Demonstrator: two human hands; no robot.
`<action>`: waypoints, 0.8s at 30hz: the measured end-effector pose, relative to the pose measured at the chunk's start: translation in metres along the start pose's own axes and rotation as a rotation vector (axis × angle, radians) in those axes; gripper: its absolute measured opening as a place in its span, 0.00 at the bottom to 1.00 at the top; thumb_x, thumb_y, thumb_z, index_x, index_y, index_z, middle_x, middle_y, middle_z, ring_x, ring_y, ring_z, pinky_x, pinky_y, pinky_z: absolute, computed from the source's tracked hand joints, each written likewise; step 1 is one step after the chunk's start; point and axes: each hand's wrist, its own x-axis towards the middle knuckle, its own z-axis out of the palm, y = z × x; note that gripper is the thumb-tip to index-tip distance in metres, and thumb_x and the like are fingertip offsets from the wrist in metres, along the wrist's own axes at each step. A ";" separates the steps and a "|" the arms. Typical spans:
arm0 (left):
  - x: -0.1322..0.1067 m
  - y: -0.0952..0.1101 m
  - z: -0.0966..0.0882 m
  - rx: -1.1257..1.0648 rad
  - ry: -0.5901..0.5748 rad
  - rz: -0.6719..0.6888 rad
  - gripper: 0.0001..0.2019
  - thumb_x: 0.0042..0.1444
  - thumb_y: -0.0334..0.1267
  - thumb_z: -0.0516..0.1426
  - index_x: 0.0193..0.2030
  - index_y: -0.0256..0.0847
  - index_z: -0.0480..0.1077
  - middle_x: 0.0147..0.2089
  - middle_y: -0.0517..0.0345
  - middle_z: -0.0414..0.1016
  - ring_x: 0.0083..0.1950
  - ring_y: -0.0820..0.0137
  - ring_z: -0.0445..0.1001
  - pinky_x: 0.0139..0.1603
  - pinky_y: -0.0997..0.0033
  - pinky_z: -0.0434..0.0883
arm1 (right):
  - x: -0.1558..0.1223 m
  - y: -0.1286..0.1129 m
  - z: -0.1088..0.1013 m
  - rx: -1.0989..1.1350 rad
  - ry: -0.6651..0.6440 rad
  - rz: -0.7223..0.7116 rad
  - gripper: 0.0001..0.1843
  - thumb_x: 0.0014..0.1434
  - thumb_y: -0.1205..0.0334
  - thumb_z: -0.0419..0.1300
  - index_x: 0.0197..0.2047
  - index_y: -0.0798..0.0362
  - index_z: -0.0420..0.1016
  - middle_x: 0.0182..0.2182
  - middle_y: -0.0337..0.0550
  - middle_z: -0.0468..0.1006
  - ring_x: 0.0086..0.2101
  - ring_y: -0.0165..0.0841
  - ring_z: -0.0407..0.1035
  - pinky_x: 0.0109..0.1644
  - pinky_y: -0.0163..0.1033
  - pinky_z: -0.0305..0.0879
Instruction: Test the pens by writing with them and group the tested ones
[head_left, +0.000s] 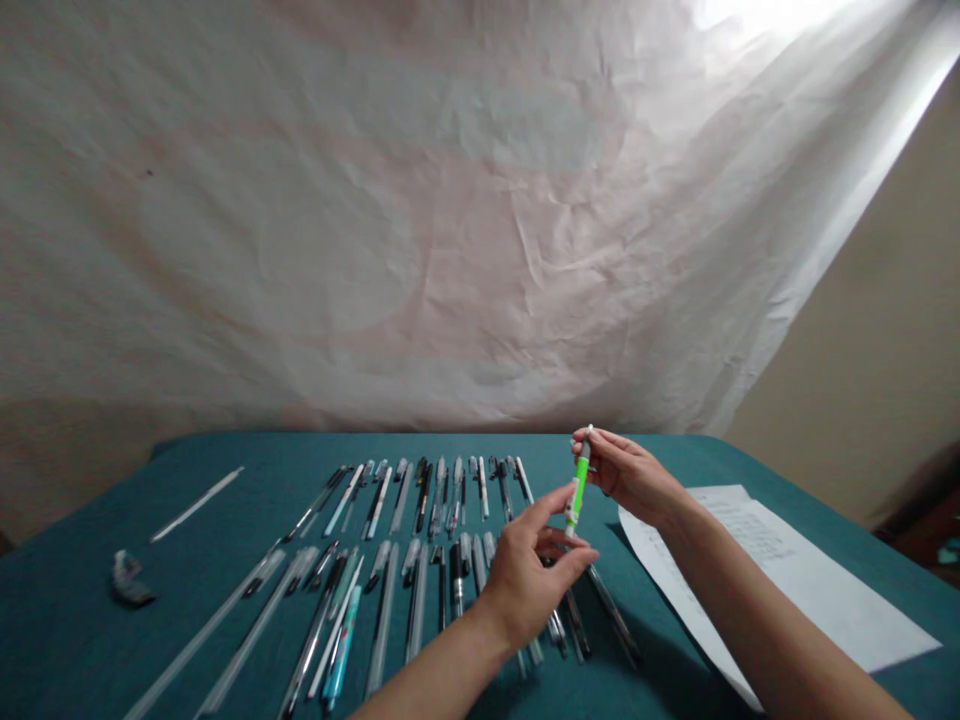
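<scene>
A short bright-green pen point(579, 490) with a white lower end and a grey upper part is held upright, slightly tilted, above the table. My right hand point(626, 470) pinches its grey top between thumb and fingers. My left hand point(529, 560) is closed around the white lower end, fingers behind it and thumb below. Beneath and left of my hands, a far row of pens point(424, 495) and a near row of pens point(386, 610) lie on the green cloth. My left hand and forearm hide part of the near row. A light-blue pen point(343, 645) lies among them.
White paper sheets point(810, 590) with writing lie under my right forearm. At the far left are a thin white stick point(196, 505) and a small crumpled dark-and-silver object point(130, 578). A wrinkled pale sheet point(465, 220) hangs behind the table point(247, 450).
</scene>
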 end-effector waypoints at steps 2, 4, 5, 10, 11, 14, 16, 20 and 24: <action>-0.002 0.002 -0.001 0.046 -0.089 0.057 0.22 0.49 0.32 0.59 0.53 0.47 0.66 0.53 0.52 0.66 0.40 0.70 0.74 0.39 0.71 0.72 | -0.001 0.000 0.000 -0.013 -0.012 0.011 0.13 0.52 0.52 0.61 0.38 0.49 0.74 0.31 0.38 0.74 0.30 0.27 0.67 0.31 0.31 0.62; -0.002 0.003 -0.002 0.119 -0.137 0.107 0.19 0.50 0.33 0.58 0.51 0.47 0.68 0.52 0.52 0.67 0.39 0.70 0.74 0.40 0.71 0.72 | -0.002 0.000 0.002 -0.043 -0.021 0.021 0.13 0.52 0.52 0.60 0.38 0.50 0.74 0.30 0.39 0.74 0.30 0.27 0.67 0.32 0.31 0.62; -0.003 0.004 -0.003 0.165 -0.145 0.131 0.17 0.51 0.33 0.57 0.50 0.47 0.69 0.50 0.52 0.69 0.38 0.70 0.73 0.41 0.70 0.72 | -0.002 0.000 0.004 -0.055 -0.025 0.025 0.14 0.52 0.52 0.60 0.39 0.50 0.74 0.30 0.39 0.74 0.30 0.28 0.67 0.32 0.31 0.61; -0.003 0.002 -0.003 0.303 -0.131 0.255 0.13 0.53 0.32 0.56 0.46 0.46 0.72 0.42 0.54 0.75 0.41 0.69 0.73 0.45 0.70 0.69 | -0.003 0.003 0.008 -0.052 -0.049 0.031 0.13 0.52 0.53 0.60 0.38 0.51 0.74 0.29 0.39 0.72 0.30 0.27 0.66 0.33 0.30 0.61; -0.003 0.001 -0.003 0.310 -0.121 0.270 0.13 0.53 0.32 0.56 0.45 0.46 0.72 0.42 0.54 0.75 0.43 0.69 0.73 0.46 0.70 0.69 | -0.003 0.004 0.009 -0.057 -0.053 0.030 0.13 0.53 0.53 0.60 0.38 0.51 0.74 0.29 0.39 0.72 0.30 0.26 0.65 0.33 0.30 0.60; -0.004 -0.001 -0.001 0.325 -0.084 0.285 0.12 0.54 0.32 0.55 0.44 0.45 0.73 0.42 0.54 0.76 0.45 0.68 0.73 0.48 0.69 0.68 | -0.003 0.004 0.011 -0.102 -0.050 0.024 0.14 0.52 0.51 0.60 0.37 0.52 0.74 0.29 0.39 0.72 0.30 0.27 0.65 0.32 0.30 0.59; -0.005 -0.001 -0.001 0.326 -0.058 0.281 0.11 0.55 0.33 0.54 0.43 0.45 0.74 0.41 0.53 0.76 0.44 0.68 0.73 0.47 0.69 0.68 | -0.004 0.003 0.012 -0.130 -0.044 0.011 0.15 0.52 0.50 0.60 0.37 0.52 0.74 0.28 0.39 0.72 0.29 0.27 0.65 0.31 0.31 0.59; -0.005 0.000 0.000 0.321 -0.053 0.280 0.10 0.55 0.34 0.54 0.42 0.44 0.74 0.39 0.53 0.77 0.42 0.69 0.74 0.45 0.70 0.69 | -0.005 0.001 0.015 -0.165 -0.038 -0.006 0.16 0.52 0.49 0.59 0.37 0.52 0.74 0.28 0.39 0.73 0.28 0.26 0.65 0.30 0.31 0.57; -0.004 -0.001 0.001 0.318 -0.044 0.285 0.11 0.53 0.31 0.56 0.42 0.44 0.74 0.40 0.53 0.77 0.42 0.68 0.74 0.46 0.70 0.69 | -0.006 -0.002 0.017 -0.254 -0.010 0.000 0.19 0.53 0.47 0.57 0.40 0.53 0.73 0.29 0.42 0.73 0.28 0.28 0.65 0.28 0.31 0.57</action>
